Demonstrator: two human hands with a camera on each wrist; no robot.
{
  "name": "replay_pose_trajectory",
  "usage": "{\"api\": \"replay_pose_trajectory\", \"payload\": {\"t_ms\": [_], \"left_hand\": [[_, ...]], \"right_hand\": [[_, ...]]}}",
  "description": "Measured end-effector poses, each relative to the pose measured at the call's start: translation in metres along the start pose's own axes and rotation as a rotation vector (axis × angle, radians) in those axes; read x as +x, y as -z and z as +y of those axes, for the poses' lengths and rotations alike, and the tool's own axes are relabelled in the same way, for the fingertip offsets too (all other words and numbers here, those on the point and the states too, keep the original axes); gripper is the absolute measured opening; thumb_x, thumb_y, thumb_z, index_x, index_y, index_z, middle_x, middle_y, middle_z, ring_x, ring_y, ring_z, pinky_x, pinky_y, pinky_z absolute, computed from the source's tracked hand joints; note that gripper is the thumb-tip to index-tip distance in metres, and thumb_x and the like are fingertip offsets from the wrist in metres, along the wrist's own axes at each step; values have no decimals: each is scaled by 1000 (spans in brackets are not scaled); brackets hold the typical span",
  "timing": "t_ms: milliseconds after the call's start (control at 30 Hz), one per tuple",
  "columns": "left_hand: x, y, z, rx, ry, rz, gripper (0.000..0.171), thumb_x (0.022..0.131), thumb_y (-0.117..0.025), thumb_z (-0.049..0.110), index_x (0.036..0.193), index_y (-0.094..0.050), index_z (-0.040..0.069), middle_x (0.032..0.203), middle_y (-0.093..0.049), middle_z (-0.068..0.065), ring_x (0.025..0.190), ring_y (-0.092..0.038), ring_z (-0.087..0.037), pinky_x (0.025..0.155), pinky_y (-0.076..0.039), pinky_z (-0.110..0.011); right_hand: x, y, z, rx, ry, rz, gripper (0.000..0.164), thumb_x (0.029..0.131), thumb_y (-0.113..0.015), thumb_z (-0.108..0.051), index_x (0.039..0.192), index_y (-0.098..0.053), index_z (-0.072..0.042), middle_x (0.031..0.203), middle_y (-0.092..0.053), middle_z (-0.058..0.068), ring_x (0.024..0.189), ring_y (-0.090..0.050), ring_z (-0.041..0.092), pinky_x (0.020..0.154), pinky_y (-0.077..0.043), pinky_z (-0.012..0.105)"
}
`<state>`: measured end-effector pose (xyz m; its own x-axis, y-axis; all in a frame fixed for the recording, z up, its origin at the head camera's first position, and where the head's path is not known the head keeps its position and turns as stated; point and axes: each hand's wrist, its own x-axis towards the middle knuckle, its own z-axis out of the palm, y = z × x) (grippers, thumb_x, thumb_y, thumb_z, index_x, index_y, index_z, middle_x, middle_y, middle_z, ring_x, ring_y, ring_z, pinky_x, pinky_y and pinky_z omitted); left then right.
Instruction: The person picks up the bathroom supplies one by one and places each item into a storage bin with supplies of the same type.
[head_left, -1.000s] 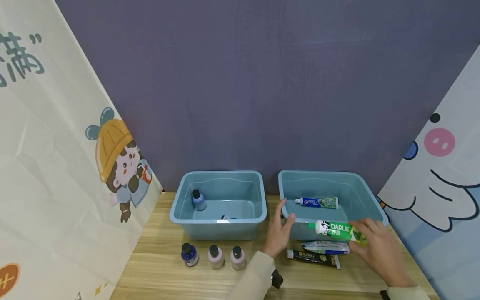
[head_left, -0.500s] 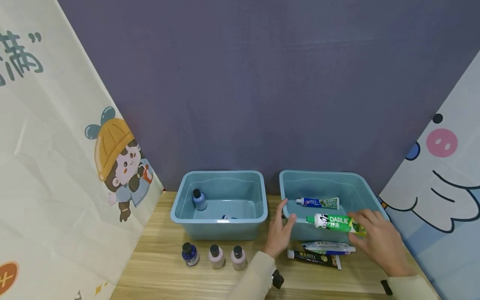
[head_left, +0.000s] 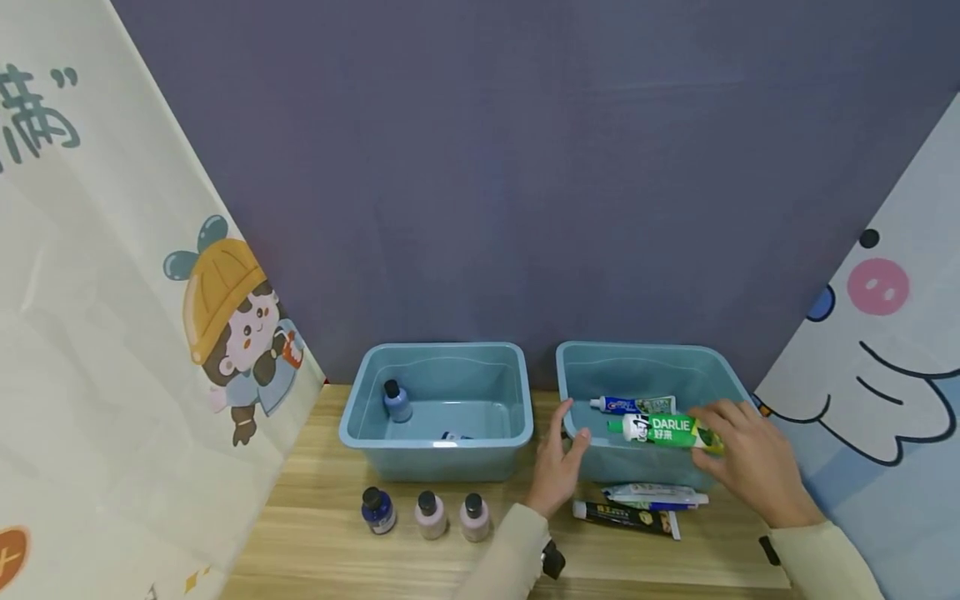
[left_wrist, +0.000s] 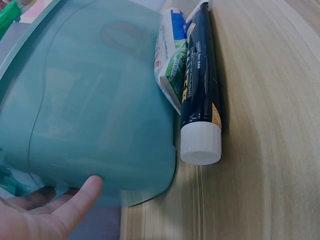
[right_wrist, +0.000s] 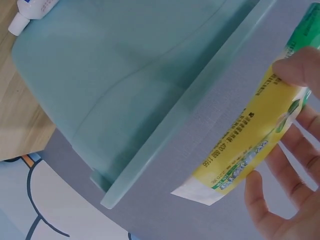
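My right hand (head_left: 750, 458) pinches a green and yellow Darlie toothpaste tube (head_left: 670, 430) near its flat end, thumb on one side and fingers on the other. The tube hangs over the front rim of the right-hand blue bin (head_left: 637, 462), its green cap pointing left. At that bin's front left corner, my left hand (head_left: 557, 462) rests with fairly straight fingers, thumb on the outer front wall. Inside lies a blue and green toothpaste tube (head_left: 618, 405). In front, a white and blue toothpaste tube (head_left: 652, 495) overlaps a black toothpaste tube (left_wrist: 200, 75) with a white cap.
A second blue bin (head_left: 442, 462) stands on the left, holding a light blue bottle (head_left: 399, 405) and a partly hidden small item (head_left: 454, 436). Before it stand a dark blue bottle (head_left: 379, 512) and two pink bottles (head_left: 431, 517) with black caps. A dark backdrop (head_left: 480, 208) rises behind.
My right hand has lifted the Darlie tube up and away from the tubes on the table, over the bin's front rim. My left hand stays at the bin's corner.
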<state>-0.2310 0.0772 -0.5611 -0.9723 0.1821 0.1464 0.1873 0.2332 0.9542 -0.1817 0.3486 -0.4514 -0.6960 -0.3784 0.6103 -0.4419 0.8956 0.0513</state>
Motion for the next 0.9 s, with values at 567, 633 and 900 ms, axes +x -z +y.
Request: {"api": "replay_pose_trajectory", "payload": {"t_ms": [567, 633, 900], "left_hand": [[-2, 0, -2, 2, 9, 6, 53, 104, -42, 61, 153, -21, 60, 165, -36, 1, 142, -45, -42, 106, -42, -66], [-2, 0, -2, 0, 0, 11, 53, 104, -42, 61, 153, -21, 59, 165, -37, 1, 142, -46, -41, 106, -42, -65], [-1, 1, 0, 2, 7, 8, 52, 105, -43, 58, 153, -22, 60, 165, -36, 1, 145, -41, -41, 107, -40, -66]], "right_hand": [[18, -3, 5, -29, 6, -42, 59, 59, -90, -23, 114, -74, -8, 101, -67, 7, 78, -59, 25, 51, -41, 34], [21, -3, 6, -31, 21, -35, 58, 60, -89, -22, 114, -74, -8, 100, -67, 7, 77, -59, 25, 51, -40, 32], [31, -3, 8, -31, 33, -29, 55, 61, -89, -21, 112, -75, -6, 98, -67, 8, 76, -58, 24, 49, -34, 26]]}}
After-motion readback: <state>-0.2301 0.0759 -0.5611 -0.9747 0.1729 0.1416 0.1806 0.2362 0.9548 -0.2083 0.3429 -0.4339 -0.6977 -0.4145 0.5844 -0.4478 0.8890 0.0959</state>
